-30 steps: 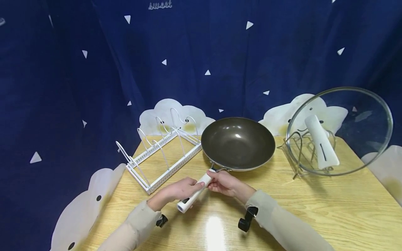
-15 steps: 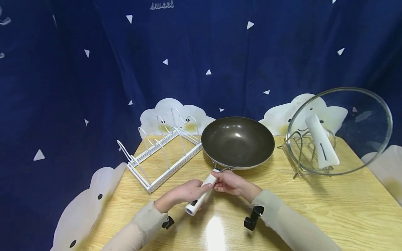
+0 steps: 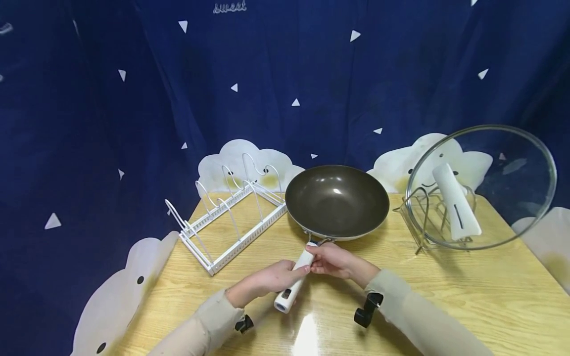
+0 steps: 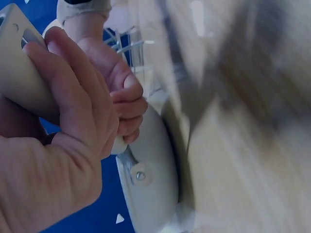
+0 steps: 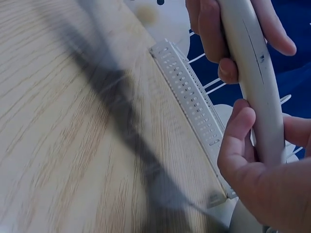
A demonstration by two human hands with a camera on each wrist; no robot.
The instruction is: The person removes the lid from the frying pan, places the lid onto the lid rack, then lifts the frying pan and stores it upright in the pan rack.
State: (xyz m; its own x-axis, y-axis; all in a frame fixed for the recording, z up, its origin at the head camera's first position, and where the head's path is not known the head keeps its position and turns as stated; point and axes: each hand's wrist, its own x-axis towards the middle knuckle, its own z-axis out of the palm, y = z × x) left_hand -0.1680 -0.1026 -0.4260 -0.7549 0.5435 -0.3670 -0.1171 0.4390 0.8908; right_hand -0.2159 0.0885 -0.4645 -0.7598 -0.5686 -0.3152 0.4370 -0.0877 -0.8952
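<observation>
A wok [image 3: 337,202] with a dark inside and a pale outside sits on the table, its white handle [image 3: 290,295] pointing toward me and slightly left. My left hand [image 3: 277,277] grips the middle of that handle, thumb on top and fingers wrapped below. Closer to the bowl, my right hand [image 3: 335,261] holds the handle's upper end between thumb and fingers. From the right wrist, both hands show curled about the handle [image 5: 255,73] from opposite sides. In the left wrist view a rivet shows on the wok's pale outer wall [image 4: 153,194].
A white wire rack [image 3: 249,242] stands left of the wok, close to its rim. At the right, a glass lid [image 3: 512,198] with a white handle leans in a metal wire stand [image 3: 423,222]. A dark blue curtain [image 3: 285,59] hangs behind the wooden table [image 3: 467,301].
The wok's handle has swung to the right, carried by both hands, and now points more directly toward me. The bowl has stayed nearly in place, turning slightly; rack and lid have not moved.
</observation>
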